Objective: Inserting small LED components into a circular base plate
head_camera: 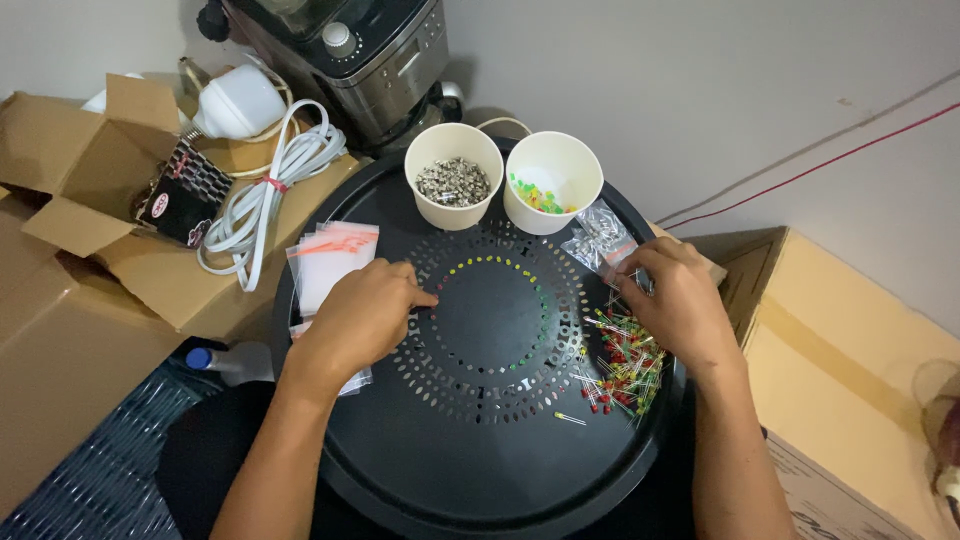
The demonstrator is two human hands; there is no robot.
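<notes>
1. Hands: two, both the person's own. Left hand [362, 315] lies knuckles-up on the round black perforated tray [470, 455], fingers curled under, forefinger tip at the ring of holes; whether it pinches anything, cannot tell. Right hand [678, 300] rests at the tray's right edge, fingers bent around a small clear plastic bag [601, 237], holding its lower end.
2. Paper cups: two, white, side by side at the tray's far edge. Left cup [453, 175] holds small silvery metal parts; right cup [553, 181] holds a few green and yellow LEDs.
3. LEDs: one loose pile [625, 362] of red, yellow and green ones just below the right hand, too many to count; one stray LED [570, 418] lies apart near the pile.
4. Coloured dots sit in the inner ring of holes [497, 262]: red, yellow, green; too small to count.
5. Stack of small zip bags [330, 260] by the left hand, partly hidden under it; count unclear.
6. Hidden or cut off: both forearms run out of the bottom edge.
7. Surroundings: open cardboard box [95, 185] at left, coiled white cable [265, 195], white bulb [235, 103], steel appliance [350, 55] behind, cut off at top; grey wall, another carton [850, 380] at right.
</notes>
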